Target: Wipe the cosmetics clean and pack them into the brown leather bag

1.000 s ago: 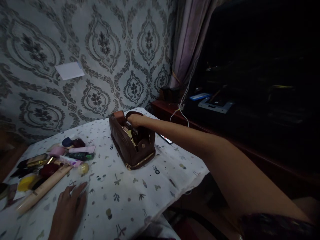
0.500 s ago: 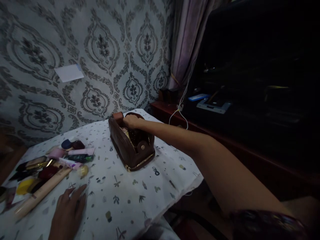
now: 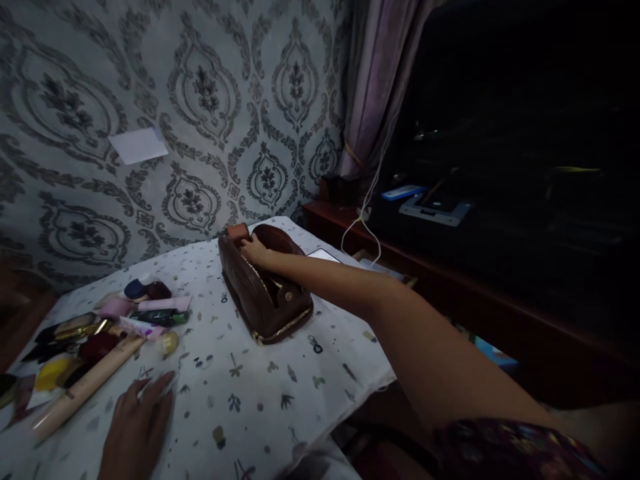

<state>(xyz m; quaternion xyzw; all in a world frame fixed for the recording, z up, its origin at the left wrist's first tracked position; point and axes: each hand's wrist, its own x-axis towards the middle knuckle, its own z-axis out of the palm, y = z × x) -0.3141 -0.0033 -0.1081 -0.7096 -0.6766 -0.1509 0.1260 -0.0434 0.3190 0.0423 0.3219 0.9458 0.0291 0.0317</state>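
Brown zip bag hides the right hand's fingertips, so their grip is unclear. The left hand, wrist cut off, rests with fingers slightly spread.

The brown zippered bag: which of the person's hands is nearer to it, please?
Right. The right hand reaches into the open top of the brown zippered bag; the left hand is on the patterned tablecloth, apart from the bag, to its left.

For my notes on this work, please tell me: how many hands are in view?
2. The left hand is on the tablecloth, near the long beige tube; the right hand reaches into the brown bag, its fingers partly hidden.
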